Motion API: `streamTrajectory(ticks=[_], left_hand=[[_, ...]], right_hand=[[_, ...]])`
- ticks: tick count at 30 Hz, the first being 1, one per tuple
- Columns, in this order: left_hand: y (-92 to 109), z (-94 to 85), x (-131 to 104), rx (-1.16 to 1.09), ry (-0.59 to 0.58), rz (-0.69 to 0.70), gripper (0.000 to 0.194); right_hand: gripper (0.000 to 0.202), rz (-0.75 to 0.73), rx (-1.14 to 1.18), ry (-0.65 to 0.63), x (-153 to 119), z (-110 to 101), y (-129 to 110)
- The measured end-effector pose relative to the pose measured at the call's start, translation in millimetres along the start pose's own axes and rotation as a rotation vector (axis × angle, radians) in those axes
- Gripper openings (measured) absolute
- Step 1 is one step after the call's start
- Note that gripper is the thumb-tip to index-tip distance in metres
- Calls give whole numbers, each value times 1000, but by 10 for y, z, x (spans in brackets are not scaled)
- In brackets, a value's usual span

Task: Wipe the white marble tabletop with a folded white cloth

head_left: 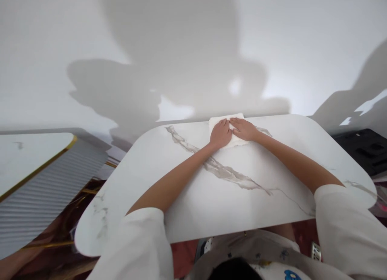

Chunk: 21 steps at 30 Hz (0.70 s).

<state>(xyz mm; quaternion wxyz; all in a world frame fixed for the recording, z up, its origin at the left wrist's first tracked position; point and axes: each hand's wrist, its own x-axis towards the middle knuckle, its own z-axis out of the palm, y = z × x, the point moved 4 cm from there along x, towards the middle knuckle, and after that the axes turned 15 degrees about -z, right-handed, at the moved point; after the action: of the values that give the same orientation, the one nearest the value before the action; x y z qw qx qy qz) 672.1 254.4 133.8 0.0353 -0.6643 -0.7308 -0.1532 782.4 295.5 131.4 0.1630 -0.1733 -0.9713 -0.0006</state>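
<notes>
A white cloth (240,142) lies flat near the far edge of a white marble-patterned table (193,207). Both hands press down on it, side by side. My left hand (221,132) rests on the cloth's left part, fingers stretched forward and lying flat. From the right, my right hand (243,129) lies across the cloth with its fingers extended toward the left hand. The fingertips of the two hands come close together. Neither hand is wrapped round the cloth; the part under the palms is hidden.
A white wall (302,38) with shadows rises right behind the table's far edge. At the left stands a second marble-patterned top (27,159) with a gold edge and ribbed side. A black object (364,149) is at the right.
</notes>
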Motion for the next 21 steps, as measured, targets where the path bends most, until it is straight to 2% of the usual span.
streamTrajectory(ticks=[5,8,11,16,21], left_hand=[[41,91,309,3,-4,51,43],[161,132,417,6,-35,98,44],[303,167,436,5,-61,135,46],[508,163,224,7,-102,207,50],[641,21,-266,-14,-124,263,51]], right_hand=[[54,82,5,7,72,35,275],[53,130,3,11,-9,4,390],[53,187,-33,16,-154,-56,408],[54,266,-108,14,-459,-171,180],[54,310,-122,14,-805,-285,-259]])
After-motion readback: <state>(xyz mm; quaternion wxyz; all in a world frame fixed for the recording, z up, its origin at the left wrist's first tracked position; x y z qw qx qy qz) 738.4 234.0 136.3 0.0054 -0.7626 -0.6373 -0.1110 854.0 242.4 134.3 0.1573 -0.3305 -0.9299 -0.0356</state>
